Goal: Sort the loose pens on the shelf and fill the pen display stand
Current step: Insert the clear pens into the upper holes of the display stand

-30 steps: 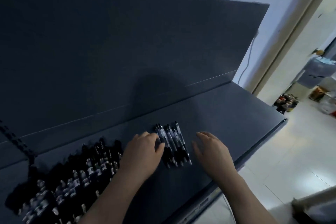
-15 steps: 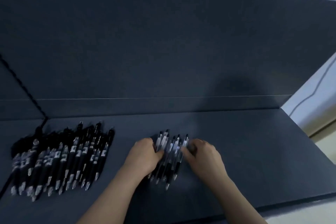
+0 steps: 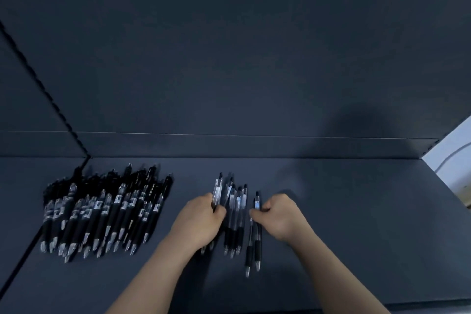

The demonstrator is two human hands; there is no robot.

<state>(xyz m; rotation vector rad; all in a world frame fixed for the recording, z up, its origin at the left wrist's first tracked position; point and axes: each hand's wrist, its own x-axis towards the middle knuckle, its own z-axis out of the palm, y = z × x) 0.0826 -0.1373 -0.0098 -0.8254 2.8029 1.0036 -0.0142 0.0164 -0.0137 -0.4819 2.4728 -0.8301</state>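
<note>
Rising behind, back panel (image 3: 229,58): dark grey sheet filling the upper half of the view. Its top and left reaches are cut off, and a soft shadow lies on its right part.
Shelf (image 3: 356,224): dark grey and flat, meeting the panel along a low lip. The front edge shows only at lower right; the left end runs out of view.
Upright strip (image 3: 38,81): black notched line slanting down the panel to the shelf's back left corner. The notches are too small to make out.
Large lot of pens (image 3: 102,209): black-barrelled, lying on the shelf at left, side by side and overlapping, tips toward the front edge. The far ends merge into the dark. The count cannot be told and the label print is blurred.
Left hand (image 3: 201,219): knuckles up. The grip is clenched round the left-most pens (image 3: 217,192), with tops out past the fingers and tips showing below the wrist. The fingertips are hidden under the hand.
Right hand (image 3: 283,216): the grip is closed, thumb and forefinger pinching the upper barrel of the right-hand pair (image 3: 254,250). Whether one pen or both is caught cannot be told.
Middle pens (image 3: 235,214): clear barrels with dark lower sleeves, on the shelf between the two hands, well apart from the large lot. They are smeared by blur.
Right-hand pair: two pens just beside the middle pens, set nearer the front edge.
</note>
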